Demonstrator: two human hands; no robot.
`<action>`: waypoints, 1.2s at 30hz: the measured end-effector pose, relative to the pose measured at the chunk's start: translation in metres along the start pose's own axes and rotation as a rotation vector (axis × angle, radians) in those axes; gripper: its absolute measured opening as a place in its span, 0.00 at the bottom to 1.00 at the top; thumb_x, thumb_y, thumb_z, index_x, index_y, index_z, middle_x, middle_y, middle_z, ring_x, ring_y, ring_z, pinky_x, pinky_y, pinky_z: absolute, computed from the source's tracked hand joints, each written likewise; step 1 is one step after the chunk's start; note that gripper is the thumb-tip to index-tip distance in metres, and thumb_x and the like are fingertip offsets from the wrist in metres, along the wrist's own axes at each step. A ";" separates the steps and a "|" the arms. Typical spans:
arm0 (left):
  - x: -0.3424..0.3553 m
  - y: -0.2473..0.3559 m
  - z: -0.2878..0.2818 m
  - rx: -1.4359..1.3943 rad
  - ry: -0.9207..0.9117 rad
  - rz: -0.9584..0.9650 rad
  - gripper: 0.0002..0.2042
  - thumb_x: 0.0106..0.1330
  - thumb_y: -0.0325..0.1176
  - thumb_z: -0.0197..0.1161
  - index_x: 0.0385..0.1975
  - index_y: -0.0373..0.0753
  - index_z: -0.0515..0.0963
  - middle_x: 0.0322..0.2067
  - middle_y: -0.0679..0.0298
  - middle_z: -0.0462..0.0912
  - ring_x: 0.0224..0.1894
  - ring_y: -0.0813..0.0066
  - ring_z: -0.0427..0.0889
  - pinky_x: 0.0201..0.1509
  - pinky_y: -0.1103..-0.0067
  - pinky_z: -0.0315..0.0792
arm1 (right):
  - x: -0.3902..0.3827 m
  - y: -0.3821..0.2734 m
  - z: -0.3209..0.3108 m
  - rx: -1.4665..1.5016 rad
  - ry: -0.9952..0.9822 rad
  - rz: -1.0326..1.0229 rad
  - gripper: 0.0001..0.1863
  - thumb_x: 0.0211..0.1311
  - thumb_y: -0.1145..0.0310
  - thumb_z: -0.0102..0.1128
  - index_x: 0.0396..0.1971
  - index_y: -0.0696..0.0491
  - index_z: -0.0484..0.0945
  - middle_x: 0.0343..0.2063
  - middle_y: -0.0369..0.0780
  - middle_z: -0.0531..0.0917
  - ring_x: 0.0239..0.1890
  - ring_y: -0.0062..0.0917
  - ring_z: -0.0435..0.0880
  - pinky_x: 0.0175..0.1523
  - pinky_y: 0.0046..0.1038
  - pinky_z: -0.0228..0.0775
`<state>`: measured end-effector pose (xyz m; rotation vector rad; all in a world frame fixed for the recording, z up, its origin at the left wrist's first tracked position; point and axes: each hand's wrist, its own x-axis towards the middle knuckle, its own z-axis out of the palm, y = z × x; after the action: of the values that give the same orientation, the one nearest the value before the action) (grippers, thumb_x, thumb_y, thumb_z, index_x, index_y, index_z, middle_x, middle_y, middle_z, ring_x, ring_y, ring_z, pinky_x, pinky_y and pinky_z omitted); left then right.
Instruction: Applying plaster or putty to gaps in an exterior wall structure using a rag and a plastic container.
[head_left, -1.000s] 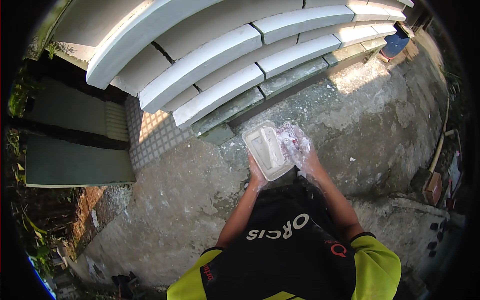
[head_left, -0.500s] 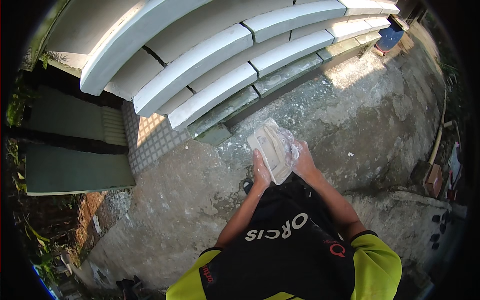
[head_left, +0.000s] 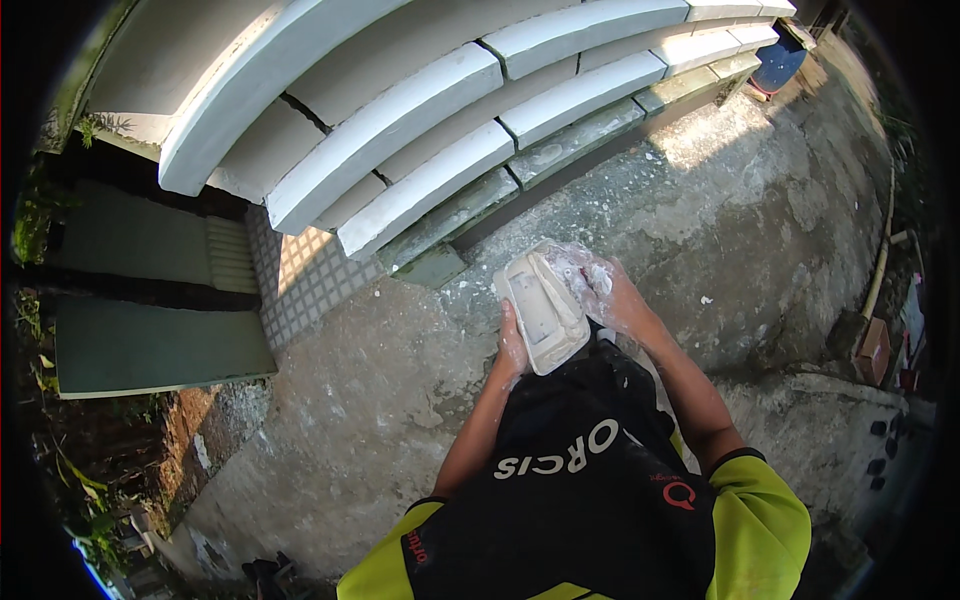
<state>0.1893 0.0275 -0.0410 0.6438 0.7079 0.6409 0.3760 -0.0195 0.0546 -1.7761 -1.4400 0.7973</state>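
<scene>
My left hand (head_left: 512, 342) grips the near left side of a whitish rectangular tub (head_left: 538, 312), thumb along its rim. The tub is tilted so its inside shows, with pale paste smeared on the walls and a greyish bottom. At the tub's right edge, my right hand (head_left: 626, 302) is closed on crumpled clear plastic (head_left: 572, 264) smeared with white. White paste coats its fingers, and some fingertips are hidden by the plastic.
White-capped curved steps (head_left: 430, 185) rise ahead over stained concrete ground (head_left: 400, 370) flecked with white. A blue drum (head_left: 779, 66) stands far right. Green panels (head_left: 160, 340) and checkered tiles (head_left: 310, 275) lie left; a reddish-brown block (head_left: 872, 350) sits at right.
My right hand has shifted right with the plastic, off the middle of the tub. The tub's inside now shows more. My left hand keeps its hold.
</scene>
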 end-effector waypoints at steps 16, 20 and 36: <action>-0.004 0.000 0.007 -0.082 0.016 -0.007 0.34 0.69 0.59 0.28 0.62 0.35 0.57 0.56 0.56 0.68 0.57 0.65 0.70 0.63 0.71 0.63 | -0.006 0.017 0.013 -0.066 0.090 -0.130 0.22 0.53 0.73 0.55 0.51 0.54 0.71 0.42 0.50 0.75 0.43 0.44 0.71 0.53 0.38 0.64; -0.006 -0.008 0.010 0.017 0.003 0.010 0.38 0.66 0.65 0.28 0.65 0.38 0.54 0.59 0.55 0.66 0.59 0.62 0.69 0.62 0.67 0.64 | -0.017 0.003 0.025 0.113 0.096 0.041 0.17 0.58 0.71 0.54 0.49 0.54 0.74 0.37 0.47 0.79 0.44 0.38 0.74 0.52 0.34 0.63; -0.002 0.012 0.011 -0.294 0.143 0.139 0.37 0.66 0.65 0.29 0.64 0.39 0.55 0.58 0.57 0.66 0.58 0.63 0.69 0.62 0.68 0.64 | -0.019 0.005 0.019 -0.018 0.063 -0.411 0.19 0.59 0.79 0.49 0.52 0.58 0.71 0.47 0.47 0.78 0.47 0.37 0.80 0.51 0.32 0.72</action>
<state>0.1926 0.0297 -0.0255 0.3795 0.6884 0.9077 0.3594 -0.0356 0.0400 -1.4316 -1.6961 0.5091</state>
